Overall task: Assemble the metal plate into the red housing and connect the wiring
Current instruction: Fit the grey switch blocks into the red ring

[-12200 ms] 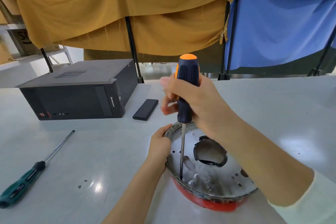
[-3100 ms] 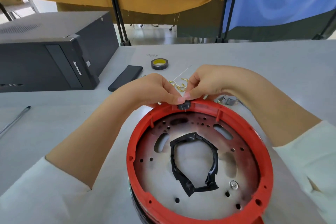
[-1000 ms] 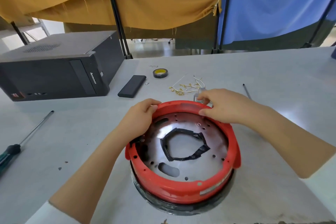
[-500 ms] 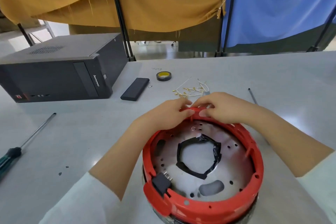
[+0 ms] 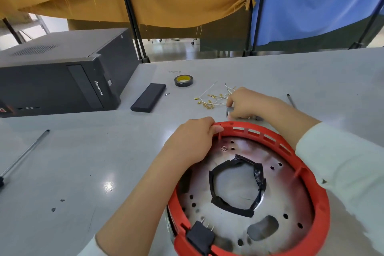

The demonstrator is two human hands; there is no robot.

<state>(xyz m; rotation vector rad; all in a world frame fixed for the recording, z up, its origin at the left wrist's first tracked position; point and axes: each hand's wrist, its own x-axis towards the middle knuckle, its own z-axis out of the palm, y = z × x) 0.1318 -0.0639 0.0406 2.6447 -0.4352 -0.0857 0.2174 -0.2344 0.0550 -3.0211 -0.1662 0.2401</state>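
The red housing (image 5: 313, 183) lies open side up on the grey table, near me on the right. Inside it sits the round metal plate (image 5: 291, 199), its centre hole edged with black tape. A black connector (image 5: 200, 238) with metal pins sits in the housing's near rim. My left hand (image 5: 191, 141) grips the far-left rim, thumb over the edge. My right hand (image 5: 247, 103) is on the table just beyond the housing and pinches a small grey metal part (image 5: 228, 110). A bundle of white wires with gold terminals (image 5: 214, 97) lies just left of that hand.
A black computer case (image 5: 62, 77) stands at the far left. A black slab (image 5: 148, 97) and a roll of black tape (image 5: 183, 80) lie beyond the housing. One screwdriver shaft (image 5: 25, 151) lies at the left, another (image 5: 291, 101) at the right.
My right hand left the housing's rim and reached to the table beyond it, where it now pinches a small metal part. My left hand stays on the rim.
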